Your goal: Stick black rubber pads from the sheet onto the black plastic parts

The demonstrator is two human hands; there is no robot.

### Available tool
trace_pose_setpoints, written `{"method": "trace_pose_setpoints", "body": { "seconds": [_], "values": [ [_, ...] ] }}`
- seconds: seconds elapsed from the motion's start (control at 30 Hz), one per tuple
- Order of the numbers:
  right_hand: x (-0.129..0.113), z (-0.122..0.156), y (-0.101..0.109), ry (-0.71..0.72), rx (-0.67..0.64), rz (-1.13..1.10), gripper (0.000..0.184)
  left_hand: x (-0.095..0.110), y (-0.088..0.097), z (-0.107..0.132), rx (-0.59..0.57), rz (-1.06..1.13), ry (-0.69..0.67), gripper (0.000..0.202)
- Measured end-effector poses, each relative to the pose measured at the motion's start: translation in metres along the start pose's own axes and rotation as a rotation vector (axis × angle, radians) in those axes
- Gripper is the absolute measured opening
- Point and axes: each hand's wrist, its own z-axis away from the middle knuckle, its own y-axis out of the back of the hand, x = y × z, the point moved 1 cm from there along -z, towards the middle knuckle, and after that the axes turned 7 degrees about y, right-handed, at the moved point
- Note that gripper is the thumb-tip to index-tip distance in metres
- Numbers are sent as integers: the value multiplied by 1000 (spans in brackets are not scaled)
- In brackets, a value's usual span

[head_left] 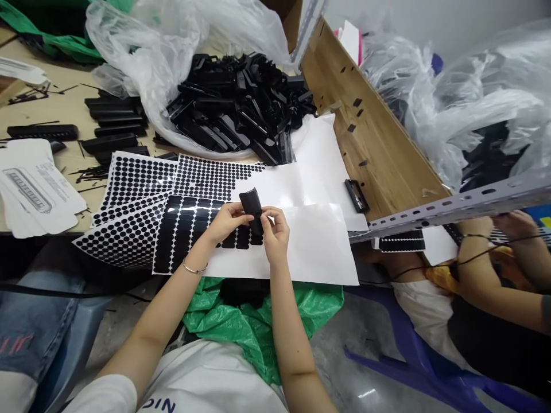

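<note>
Head view: The black plastic part [252, 207] stands roughly upright between both hands, above the sheet of black pads [185, 235] at the near edge of the table [81, 166].

The left hand [227, 221] is closed round the part's left flank. The right hand [275, 230] pinches its lower right edge between thumb and forefinger. Whether a pad lies under those fingertips cannot be told.

Recommended handling, as a judgement:
- Let the left hand carry the part rigidly.
- Let the right thumb press flat and evenly.
- Hold the part low over the sheet.

Behind lie dotted sheets [138, 178] and a pile of black parts [241, 109] in a clear bag [142, 51]. A co-worker's hands [512, 223] work well apart, at right.
</note>
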Motion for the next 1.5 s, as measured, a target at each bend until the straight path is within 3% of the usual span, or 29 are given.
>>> {"method": "trace_pose_setpoints", "body": {
  "seconds": [0.3, 0.53, 0.67, 0.87, 0.97, 1.07, 1.17, 1.3, 1.37, 1.5],
  "values": [
    [3, 0, 0, -15, 25, 11, 10, 0, 0, -1, -20, -66, -23, 25],
    [9, 0, 0, -21, 65, -27, 12, 2, -2, 0, -7, -128, -9, 35],
    [14, 1, -2, -57, 98, -62, 21, 3, -1, -1, -10, -166, 6, 36],
    [24, 3, 1, -169, 273, -171, 39, 4, -1, -1, -71, -213, 36, 39],
    [24, 3, 0, -257, 149, -232, 42, 3, -2, 0, -99, -229, 38, 37],
    [19, 1, 3, -256, 40, -191, 36, 2, -2, -1, -83, -208, 30, 36],
    [10, 0, 16, -130, -66, 79, 38, 0, 1, -3, 36, -41, -4, 41],
    [8, 6, 36, 46, -298, 544, 14, 0, 6, -6, 197, 182, -43, 44],
    [11, 11, 41, 89, -364, 605, 11, 1, 6, -6, 191, 207, -31, 45],
    [15, 18, 37, 129, -340, 646, 9, 2, 5, -5, 146, 214, -9, 43]
  ]
}}
